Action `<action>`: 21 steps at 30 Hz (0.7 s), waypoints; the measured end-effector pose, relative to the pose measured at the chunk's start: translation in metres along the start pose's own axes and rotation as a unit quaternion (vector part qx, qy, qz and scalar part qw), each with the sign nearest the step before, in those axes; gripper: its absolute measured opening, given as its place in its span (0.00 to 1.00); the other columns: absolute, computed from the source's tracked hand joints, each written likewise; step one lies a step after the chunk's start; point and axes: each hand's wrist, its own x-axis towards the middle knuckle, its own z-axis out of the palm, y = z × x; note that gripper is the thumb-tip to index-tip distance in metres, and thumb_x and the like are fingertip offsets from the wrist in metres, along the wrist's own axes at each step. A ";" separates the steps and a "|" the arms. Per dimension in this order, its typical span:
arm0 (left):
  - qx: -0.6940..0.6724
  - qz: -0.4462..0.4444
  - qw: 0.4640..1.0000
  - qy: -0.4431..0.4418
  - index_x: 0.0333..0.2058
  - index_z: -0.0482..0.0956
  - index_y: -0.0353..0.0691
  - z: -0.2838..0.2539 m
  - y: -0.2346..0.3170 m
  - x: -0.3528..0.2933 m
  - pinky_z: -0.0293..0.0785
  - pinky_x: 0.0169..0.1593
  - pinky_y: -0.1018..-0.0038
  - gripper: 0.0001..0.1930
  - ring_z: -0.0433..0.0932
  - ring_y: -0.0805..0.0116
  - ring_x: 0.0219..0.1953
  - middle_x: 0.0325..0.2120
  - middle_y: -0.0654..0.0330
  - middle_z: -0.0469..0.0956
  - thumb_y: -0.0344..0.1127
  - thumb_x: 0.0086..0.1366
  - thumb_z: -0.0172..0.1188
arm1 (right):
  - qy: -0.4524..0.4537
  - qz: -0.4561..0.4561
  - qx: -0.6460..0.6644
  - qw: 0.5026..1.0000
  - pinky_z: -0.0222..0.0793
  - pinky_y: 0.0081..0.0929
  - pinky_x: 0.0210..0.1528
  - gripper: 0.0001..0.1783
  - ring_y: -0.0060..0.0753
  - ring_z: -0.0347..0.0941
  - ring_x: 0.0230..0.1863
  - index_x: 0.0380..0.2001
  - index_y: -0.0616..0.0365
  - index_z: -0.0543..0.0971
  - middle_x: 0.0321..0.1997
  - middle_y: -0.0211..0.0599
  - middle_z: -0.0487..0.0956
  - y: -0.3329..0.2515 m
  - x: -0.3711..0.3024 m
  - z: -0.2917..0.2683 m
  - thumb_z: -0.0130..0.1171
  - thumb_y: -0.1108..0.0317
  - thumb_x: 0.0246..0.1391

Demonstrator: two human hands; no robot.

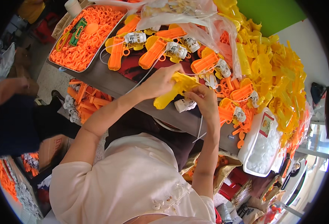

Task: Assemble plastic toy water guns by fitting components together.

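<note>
A yellow moulded plastic toy part (166,99) is held between my two hands at the table's near edge. My left hand (160,83) grips its upper left side with closed fingers. On its right side, my right hand (205,99) pinches the edge with thumb and fingers. Just below the right fingers is a small white printed bottle (185,105); whether it is attached to the yellow part I cannot tell. A thin white strap (199,128) hangs beneath the right hand. Beyond my hands lie several orange-and-yellow toy pieces with white bottles, such as an orange toy piece (153,53).
A metal tray (52,59) of small orange parts and green-handled cutters (77,33) stands at the far left. A heap of yellow parts (272,71) fills the right side. Nearer right is a white tub (249,151) of translucent pieces. Another person's arm (9,89) shows at left.
</note>
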 end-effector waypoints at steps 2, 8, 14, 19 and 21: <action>-0.028 -0.005 0.999 -0.014 0.45 0.70 0.36 -0.003 -0.016 0.000 0.71 0.47 0.73 0.16 0.78 0.67 0.41 0.34 0.56 0.77 0.18 0.57 0.54 | -0.006 -0.001 -0.085 0.996 0.65 0.23 0.27 0.08 0.21 0.74 0.24 0.29 0.64 0.82 0.21 0.36 0.80 -0.009 0.003 0.003 0.67 0.69 0.51; 0.369 0.148 0.893 0.212 0.43 0.74 0.45 0.022 0.002 -0.009 0.63 0.51 0.63 0.20 0.69 0.57 0.49 0.45 0.59 0.70 0.22 0.50 0.62 | 0.023 0.016 -0.281 0.959 0.68 0.30 0.28 0.11 0.32 0.76 0.22 0.26 0.61 0.83 0.19 0.36 0.80 -0.025 0.010 0.015 0.68 0.63 0.49; 0.278 0.156 0.932 0.172 0.38 0.75 0.41 0.025 -0.013 -0.028 0.65 0.46 0.63 0.10 0.76 0.59 0.38 0.33 0.59 0.77 0.29 0.58 0.63 | 0.134 -0.091 -0.205 0.965 0.70 0.33 0.47 0.16 0.42 0.77 0.42 0.41 0.62 0.81 0.41 0.43 0.81 -0.017 -0.027 -0.008 0.68 0.64 0.51; 0.296 0.145 0.929 0.167 0.31 0.75 0.42 0.027 -0.002 -0.015 0.64 0.42 0.65 0.07 0.77 0.61 0.34 0.28 0.62 0.78 0.33 0.58 0.65 | 0.156 -0.059 -0.503 0.848 0.53 0.42 0.63 0.26 0.44 0.65 0.58 0.50 0.56 0.76 0.54 0.38 0.74 -0.009 -0.076 -0.055 0.70 0.66 0.45; 0.290 0.107 0.940 0.147 0.27 0.73 0.43 0.028 -0.002 -0.014 0.60 0.39 0.65 0.08 0.76 0.62 0.31 0.24 0.64 0.76 0.34 0.54 0.65 | 0.154 -0.062 -0.512 0.843 0.49 0.42 0.64 0.30 0.42 0.63 0.60 0.51 0.55 0.75 0.55 0.37 0.72 0.002 -0.080 -0.058 0.70 0.65 0.42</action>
